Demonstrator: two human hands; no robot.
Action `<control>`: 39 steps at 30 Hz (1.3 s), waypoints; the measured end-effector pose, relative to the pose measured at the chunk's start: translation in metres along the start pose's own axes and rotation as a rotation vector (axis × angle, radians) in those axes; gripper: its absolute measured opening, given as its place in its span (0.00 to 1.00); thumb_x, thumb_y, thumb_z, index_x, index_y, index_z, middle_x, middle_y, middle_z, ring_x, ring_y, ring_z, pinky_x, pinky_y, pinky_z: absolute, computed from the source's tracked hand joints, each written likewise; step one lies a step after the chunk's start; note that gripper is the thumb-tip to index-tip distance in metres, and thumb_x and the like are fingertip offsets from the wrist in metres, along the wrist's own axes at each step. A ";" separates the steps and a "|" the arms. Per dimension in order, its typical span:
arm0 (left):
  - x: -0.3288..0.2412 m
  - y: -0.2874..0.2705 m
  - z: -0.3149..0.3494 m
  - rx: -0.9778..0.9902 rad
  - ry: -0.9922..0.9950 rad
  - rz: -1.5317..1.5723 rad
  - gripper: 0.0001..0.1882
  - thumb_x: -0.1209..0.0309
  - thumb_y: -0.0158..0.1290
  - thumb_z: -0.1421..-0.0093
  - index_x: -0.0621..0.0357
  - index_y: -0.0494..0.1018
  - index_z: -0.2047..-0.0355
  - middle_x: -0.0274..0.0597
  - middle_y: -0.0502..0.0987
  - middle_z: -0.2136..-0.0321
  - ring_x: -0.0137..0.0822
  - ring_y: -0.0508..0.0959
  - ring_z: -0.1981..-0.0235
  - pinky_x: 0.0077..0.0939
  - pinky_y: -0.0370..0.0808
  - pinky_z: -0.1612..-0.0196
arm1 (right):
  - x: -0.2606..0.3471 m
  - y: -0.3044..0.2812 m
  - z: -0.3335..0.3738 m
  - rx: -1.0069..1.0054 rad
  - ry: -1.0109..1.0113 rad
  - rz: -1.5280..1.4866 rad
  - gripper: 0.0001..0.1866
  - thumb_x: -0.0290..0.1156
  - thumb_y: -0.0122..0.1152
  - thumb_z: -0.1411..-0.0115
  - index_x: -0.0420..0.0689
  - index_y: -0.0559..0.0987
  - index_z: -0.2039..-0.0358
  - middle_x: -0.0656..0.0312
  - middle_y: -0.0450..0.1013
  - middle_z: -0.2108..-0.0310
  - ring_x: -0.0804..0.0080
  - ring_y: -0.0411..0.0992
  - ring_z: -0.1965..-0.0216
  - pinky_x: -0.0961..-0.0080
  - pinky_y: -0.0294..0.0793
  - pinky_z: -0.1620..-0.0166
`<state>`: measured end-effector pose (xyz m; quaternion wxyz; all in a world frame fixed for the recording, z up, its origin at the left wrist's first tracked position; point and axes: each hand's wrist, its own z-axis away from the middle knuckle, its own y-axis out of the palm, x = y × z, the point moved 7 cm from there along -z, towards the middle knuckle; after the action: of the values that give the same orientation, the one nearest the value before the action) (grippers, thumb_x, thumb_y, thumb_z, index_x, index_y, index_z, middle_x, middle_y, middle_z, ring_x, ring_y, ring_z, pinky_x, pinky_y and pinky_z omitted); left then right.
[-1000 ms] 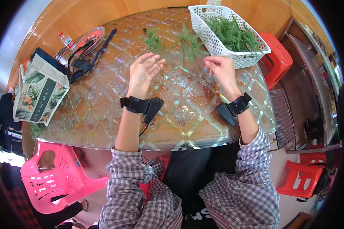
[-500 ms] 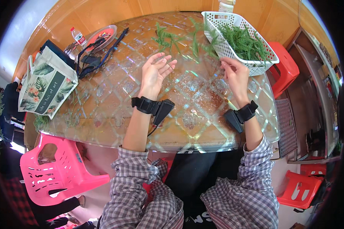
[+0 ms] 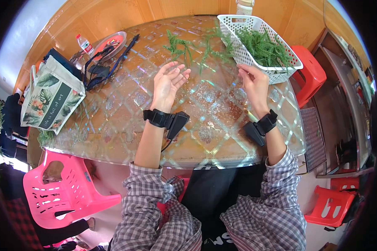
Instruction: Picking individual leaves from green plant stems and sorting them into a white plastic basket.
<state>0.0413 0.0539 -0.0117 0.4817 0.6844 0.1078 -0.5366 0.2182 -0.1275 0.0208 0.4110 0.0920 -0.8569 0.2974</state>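
My left hand [image 3: 168, 83] is turned palm up, fingers curled and thumb against them. A feathery green sprig [image 3: 178, 45] rises from its fingertips; the exact grip on the stem is hard to see. On the right, my right hand [image 3: 254, 81] pinches thumb and forefinger together beside the white basket. Another thin, feathery sprig [image 3: 213, 52] spreads up and left from that pinch, slightly blurred, with its stem barely visible. The perforated white plastic basket [image 3: 232, 35] stands at the far right of the table, holding a heap of green sprigs [image 3: 262, 46].
The glass-topped table [image 3: 155, 138] carries a printed tote bag [image 3: 54, 94], dark straps [image 3: 100, 71], a plate [image 3: 121, 38] and a small bottle [image 3: 84, 44] at left. Stem scraps lie near the bag. A pink chair [image 3: 67, 188] and red stool [image 3: 310, 75] flank the table.
The sprig by my right hand has swung and is less blurred now. My right hand has shifted slightly left; my left hand has hardly moved.
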 end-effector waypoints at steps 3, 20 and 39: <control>-0.003 0.003 0.002 -0.012 0.026 -0.005 0.13 0.80 0.43 0.43 0.65 0.60 0.56 0.54 0.69 0.59 0.45 0.75 0.60 0.31 0.74 0.58 | -0.007 0.005 -0.001 0.034 0.005 0.032 0.08 0.23 0.54 0.49 0.37 0.78 0.68 0.56 0.74 0.79 0.74 0.71 0.80 0.79 0.67 0.74; -0.004 0.003 0.000 0.022 0.029 -0.016 0.13 0.81 0.43 0.43 0.66 0.60 0.57 0.54 0.70 0.59 0.46 0.75 0.60 0.32 0.75 0.59 | -0.005 -0.005 0.000 -0.139 -0.049 -0.108 0.09 0.22 0.54 0.48 0.38 0.78 0.66 0.62 0.73 0.81 0.84 0.65 0.86 0.83 0.64 0.82; 0.005 0.002 -0.002 0.012 -0.026 0.052 0.12 0.82 0.43 0.44 0.63 0.60 0.58 0.54 0.70 0.59 0.48 0.74 0.58 0.34 0.74 0.56 | -0.012 0.005 -0.003 0.020 -0.029 -0.014 0.08 0.22 0.53 0.47 0.39 0.78 0.67 0.60 0.75 0.76 0.83 0.68 0.81 0.84 0.66 0.78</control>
<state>0.0458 0.0523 -0.0150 0.4930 0.6828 0.0805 -0.5331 0.2256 -0.1226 0.0112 0.3998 0.1064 -0.8590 0.3016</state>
